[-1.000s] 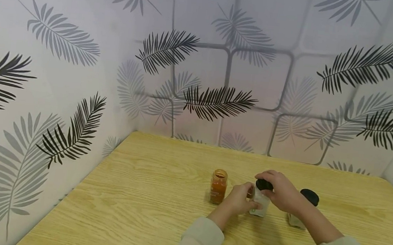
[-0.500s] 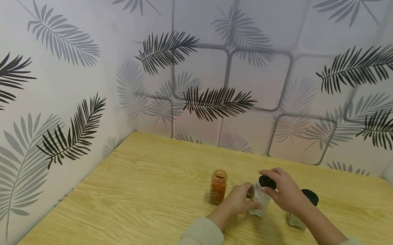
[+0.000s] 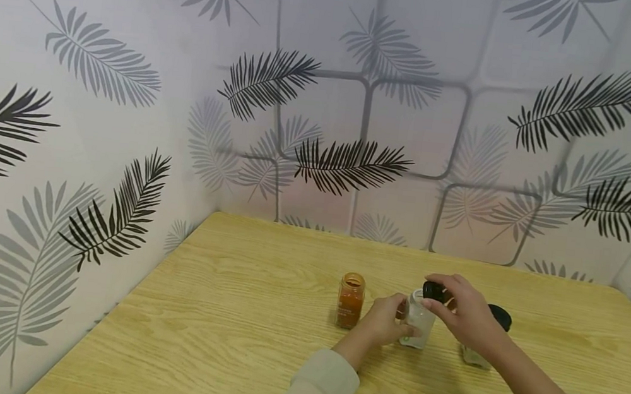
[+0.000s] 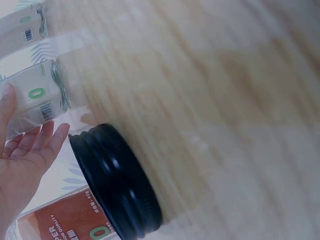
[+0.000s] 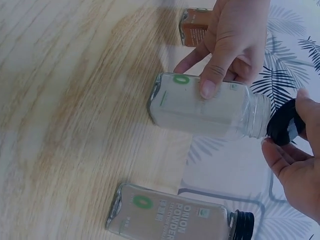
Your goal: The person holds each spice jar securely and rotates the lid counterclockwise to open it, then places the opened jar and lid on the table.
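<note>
In the head view, my left hand grips a square glass spice jar of pale powder, which stands upright on the table. My right hand pinches the jar's black screw lid between thumb and fingers. The lid is tilted, just off the threaded neck in the right wrist view, so the jar's mouth shows uncovered. To the left stands a lidless jar of orange-red powder. Another black lid lies on the table near that jar in the left wrist view.
A lidded jar labelled onion powder stands to the right, partly behind my right forearm in the head view. All the jars are on a light wood table. Leaf-patterned walls rise behind it and at its left.
My right hand has lifted the black lid from the jar's neck and moved it right, tilting it. My left hand and the jar have stayed in place.
</note>
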The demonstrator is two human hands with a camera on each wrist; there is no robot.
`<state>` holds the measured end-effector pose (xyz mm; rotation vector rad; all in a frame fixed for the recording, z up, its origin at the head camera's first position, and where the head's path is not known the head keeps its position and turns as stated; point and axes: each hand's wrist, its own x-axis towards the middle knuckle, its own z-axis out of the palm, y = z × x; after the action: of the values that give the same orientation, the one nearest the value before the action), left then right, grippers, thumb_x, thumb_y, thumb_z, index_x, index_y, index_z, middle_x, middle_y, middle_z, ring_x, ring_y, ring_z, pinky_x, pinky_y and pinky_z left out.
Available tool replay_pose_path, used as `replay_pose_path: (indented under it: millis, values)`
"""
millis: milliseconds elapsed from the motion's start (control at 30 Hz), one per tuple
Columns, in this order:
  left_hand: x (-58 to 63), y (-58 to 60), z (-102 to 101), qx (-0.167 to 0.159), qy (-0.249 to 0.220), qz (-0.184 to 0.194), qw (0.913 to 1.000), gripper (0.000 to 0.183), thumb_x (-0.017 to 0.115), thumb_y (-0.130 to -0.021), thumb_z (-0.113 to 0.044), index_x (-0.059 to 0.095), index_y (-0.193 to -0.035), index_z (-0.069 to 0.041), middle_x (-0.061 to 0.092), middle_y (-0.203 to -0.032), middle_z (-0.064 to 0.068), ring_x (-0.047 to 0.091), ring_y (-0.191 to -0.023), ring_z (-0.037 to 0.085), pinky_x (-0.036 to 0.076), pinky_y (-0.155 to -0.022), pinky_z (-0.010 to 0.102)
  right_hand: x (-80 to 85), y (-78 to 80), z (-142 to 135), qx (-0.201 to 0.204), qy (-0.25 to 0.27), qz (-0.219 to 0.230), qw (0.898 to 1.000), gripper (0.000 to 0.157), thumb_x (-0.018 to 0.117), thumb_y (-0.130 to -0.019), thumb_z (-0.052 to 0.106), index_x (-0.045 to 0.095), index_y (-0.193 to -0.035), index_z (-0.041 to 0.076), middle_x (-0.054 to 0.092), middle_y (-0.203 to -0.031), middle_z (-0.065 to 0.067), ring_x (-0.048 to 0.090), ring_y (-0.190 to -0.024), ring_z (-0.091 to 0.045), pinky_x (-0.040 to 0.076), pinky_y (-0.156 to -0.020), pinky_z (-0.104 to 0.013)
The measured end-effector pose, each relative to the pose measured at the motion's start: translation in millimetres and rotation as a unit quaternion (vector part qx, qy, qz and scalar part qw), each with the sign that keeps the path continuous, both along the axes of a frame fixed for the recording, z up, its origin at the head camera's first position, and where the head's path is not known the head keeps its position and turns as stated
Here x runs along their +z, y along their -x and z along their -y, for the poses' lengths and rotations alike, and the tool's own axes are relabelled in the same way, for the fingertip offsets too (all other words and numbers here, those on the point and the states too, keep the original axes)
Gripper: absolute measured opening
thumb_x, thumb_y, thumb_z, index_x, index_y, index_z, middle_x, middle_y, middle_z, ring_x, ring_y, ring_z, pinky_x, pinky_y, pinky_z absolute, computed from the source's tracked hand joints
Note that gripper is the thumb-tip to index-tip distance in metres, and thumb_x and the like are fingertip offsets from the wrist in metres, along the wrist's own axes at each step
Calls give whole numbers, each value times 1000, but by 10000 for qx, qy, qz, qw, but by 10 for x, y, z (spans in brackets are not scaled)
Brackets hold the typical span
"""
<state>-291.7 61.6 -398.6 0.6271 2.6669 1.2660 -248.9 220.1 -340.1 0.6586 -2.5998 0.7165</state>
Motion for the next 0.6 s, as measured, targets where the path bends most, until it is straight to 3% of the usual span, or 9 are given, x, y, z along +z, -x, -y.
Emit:
replay_pose_path:
  millis: [267, 600]
  values:
    - [-10, -3, 0, 18, -66, 43, 10000, 44, 74, -79, -19, 55, -117, -7, 65, -109, 5, 62, -99, 16, 51, -81, 23, -19, -65, -21, -125, 309, 55, 9994, 42, 67, -85, 17, 55, -121, -3, 59, -98, -13, 52, -73, -9, 47, -60, -23]
    - [-7, -12, 1, 27, -101, 7, 9999, 44, 74, -80, -18, 55, -117, -6, 64, -110, 6, 61, -100, 16, 51, -81, 23, -88, -160, -54, -205, 647, 278, 9973, 44, 70, -82, 17, 55, -117, -4, 59, -96, -13, 61, -74, -12, 52, -62, -21]
